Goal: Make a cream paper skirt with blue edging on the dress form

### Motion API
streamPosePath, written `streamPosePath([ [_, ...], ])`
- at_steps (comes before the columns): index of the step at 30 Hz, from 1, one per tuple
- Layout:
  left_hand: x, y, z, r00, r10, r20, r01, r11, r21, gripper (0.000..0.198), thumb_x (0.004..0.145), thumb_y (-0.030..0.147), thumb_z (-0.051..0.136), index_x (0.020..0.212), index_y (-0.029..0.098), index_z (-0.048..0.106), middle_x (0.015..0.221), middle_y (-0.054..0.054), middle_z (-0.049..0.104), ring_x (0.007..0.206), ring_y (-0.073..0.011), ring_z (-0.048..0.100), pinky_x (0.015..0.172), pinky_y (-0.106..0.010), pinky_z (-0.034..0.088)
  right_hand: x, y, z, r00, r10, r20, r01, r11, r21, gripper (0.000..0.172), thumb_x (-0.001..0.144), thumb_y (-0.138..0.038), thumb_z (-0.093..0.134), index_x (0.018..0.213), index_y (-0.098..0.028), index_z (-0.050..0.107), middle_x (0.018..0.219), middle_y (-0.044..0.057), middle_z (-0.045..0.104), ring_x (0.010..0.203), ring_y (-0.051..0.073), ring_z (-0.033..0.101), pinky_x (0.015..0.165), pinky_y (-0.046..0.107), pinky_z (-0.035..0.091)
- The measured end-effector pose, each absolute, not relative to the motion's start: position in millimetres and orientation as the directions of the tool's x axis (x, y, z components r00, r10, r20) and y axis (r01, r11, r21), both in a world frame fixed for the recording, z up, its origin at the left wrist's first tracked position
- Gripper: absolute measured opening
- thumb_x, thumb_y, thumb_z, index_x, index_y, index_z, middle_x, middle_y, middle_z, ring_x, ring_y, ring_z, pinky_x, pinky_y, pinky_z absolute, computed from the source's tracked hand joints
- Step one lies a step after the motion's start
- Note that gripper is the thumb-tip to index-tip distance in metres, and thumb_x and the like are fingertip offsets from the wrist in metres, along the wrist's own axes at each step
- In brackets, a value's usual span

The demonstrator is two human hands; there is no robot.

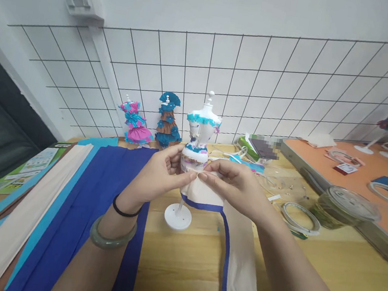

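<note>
A small white dress-form mannequin stands on a round white base, with scraps of turquoise and purple paper at its shoulders and waist. Around its hips lies the end of a long cream crepe-paper strip edged in dark blue; the rest runs down over the table toward me. At the mannequin's left side my left hand presses the strip's upper edge with its thumb. My right hand pinches the same edge, thumb tip nearly meeting the left one. Parts of the fingers are hidden behind the mannequin and the paper.
Folded crepe paper in dark blue, cream and turquoise covers the left. Two dressed mini mannequins, one pink and one teal-brown, stand by the grid wall. On the right are a tape roll, a round clear container and an orange-topped table.
</note>
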State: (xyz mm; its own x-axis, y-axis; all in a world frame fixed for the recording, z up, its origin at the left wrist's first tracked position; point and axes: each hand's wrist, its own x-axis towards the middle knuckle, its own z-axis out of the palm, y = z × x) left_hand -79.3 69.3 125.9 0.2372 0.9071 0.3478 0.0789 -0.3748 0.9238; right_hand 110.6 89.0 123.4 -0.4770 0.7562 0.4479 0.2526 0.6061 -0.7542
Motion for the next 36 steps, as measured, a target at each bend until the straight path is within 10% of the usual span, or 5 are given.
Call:
streamPosePath([
  [36,-72.7,74.1,121.5,0.221,0.905,0.363,0.014,-0.375,0.927,0.041,0.070,0.032,0.073,0.106,0.016,0.063,0.108,-0.008,0.067,0.101,-0.0239,0.061,0.084,-0.032,0.050,112.2,97.2,117.6,-0.469,0.815,0.342,0.178,0.466,-0.867,0.030,0.075,-0.045,0.066,0.081,-0.016,0.064,0.073,0.002,0.060,0.058,0.010,0.049,0.047,0.021,0.035],
])
